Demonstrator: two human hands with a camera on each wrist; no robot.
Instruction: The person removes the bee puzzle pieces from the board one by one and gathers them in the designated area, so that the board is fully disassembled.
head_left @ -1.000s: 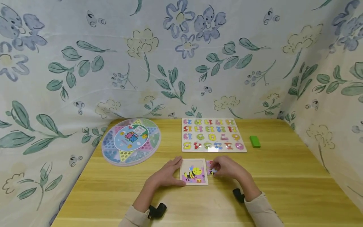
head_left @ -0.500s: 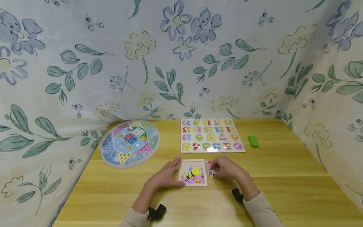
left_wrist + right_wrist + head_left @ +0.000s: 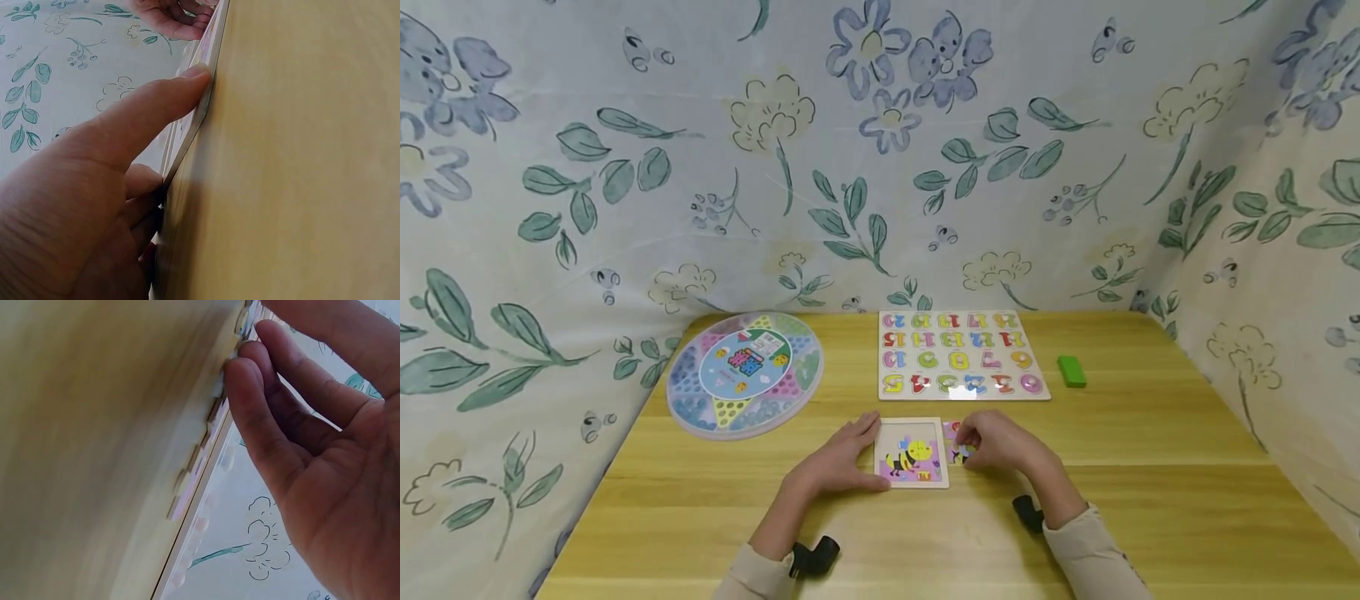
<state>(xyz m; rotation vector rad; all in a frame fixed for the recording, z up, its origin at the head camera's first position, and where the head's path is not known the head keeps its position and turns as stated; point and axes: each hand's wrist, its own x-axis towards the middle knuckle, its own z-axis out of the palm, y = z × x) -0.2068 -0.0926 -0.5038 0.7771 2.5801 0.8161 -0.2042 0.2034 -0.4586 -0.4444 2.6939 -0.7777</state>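
In the head view, a small square wooden puzzle frame [image 3: 945,467] lies flat, partly filled with a bee picture [image 3: 917,452]; its upper part shows bare wood. My left hand [image 3: 838,460] holds the frame from the left, thumb at the near edge and fingers at the far left corner. The left wrist view shows the thumb [image 3: 156,112] resting on the frame's edge. Loose jigsaw pieces [image 3: 952,431] lie just right of the frame. Over them, my right hand [image 3: 1000,442] pinches one piece with its fingertips, which hide most of it. More pieces [image 3: 194,465] appear in the right wrist view.
Behind the frame lies a number puzzle board [image 3: 966,392]. A round Chinese checkers board [image 3: 745,367] sits at the back left, a green block [image 3: 1072,372] at the back right. Floral cloth [image 3: 880,167] hangs behind the wooden table [image 3: 1150,467].
The right fingers have shifted slightly over the loose pieces, and the dark-patterned piece beneath them shows a little differently. My left hand and the frame keep their place; the head view bobs slightly.
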